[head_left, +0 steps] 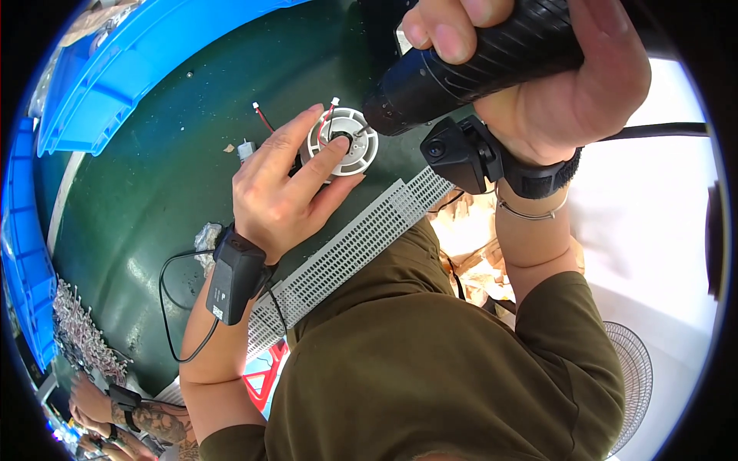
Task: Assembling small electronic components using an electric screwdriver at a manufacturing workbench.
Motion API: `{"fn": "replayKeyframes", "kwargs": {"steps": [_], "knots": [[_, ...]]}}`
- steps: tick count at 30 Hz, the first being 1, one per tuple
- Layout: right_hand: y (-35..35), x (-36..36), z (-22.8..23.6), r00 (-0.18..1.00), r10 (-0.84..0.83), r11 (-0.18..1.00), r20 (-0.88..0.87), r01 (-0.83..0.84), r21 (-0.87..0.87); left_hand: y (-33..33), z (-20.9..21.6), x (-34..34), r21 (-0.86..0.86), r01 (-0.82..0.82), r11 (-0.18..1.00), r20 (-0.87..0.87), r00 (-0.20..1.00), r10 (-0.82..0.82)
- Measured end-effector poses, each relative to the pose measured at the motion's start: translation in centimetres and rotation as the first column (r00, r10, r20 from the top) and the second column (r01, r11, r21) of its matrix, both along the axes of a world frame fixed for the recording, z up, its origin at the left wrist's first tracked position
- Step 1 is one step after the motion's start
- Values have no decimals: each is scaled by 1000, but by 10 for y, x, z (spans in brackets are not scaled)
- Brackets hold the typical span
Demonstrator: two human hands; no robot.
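A white round plastic housing [368, 157] with a spoked rim lies on the green work surface. My left hand [280, 184] grips it, fingers on its top and thumb along its near side. A red and black wire with a white plug [334, 103] rises from the housing. Another plugged wire [261, 115] pokes out beyond my left fingers, beside a small silver motor [245, 150]. My right hand [553, 92] is closed around a black electric screwdriver [453, 81], tilted down to the left. Its bit reaches the right part of the housing; exact contact is hard to tell.
Blue plastic bins [115, 77] line the far left edge of the green table [115, 207]. A white perforated strip [346, 253] runs along the near edge. A heap of small wired parts [84, 330] lies at left, near a co-worker's hand [90, 401]. A fan [630, 376] stands lower right.
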State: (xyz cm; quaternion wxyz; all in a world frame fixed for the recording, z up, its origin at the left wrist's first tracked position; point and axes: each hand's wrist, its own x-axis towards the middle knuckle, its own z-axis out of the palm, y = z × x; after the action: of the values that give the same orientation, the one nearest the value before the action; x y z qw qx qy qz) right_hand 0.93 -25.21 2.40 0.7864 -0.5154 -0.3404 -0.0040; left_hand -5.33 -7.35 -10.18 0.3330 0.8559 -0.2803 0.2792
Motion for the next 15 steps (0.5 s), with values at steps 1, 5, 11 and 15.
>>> {"fn": "replayKeyframes", "kwargs": {"steps": [1,5,11,15], "knots": [[1,-1,0,1000,0,1000,-29,0,11,0,0,0,-1,-1,1000,-3,1000,1],[0,-3,0,999,-21,1000,-50,21,-1,-1,0,1,-9,7,1000,-11,1000,-7],[5,-8,-2,994,-45,999,-98,42,-27,1,1,1,-9,24,1000,-16,1000,-24],[2,-6,-4,990,-62,997,-129,56,-49,1,2,1,-29,25,999,-32,999,-26]]}}
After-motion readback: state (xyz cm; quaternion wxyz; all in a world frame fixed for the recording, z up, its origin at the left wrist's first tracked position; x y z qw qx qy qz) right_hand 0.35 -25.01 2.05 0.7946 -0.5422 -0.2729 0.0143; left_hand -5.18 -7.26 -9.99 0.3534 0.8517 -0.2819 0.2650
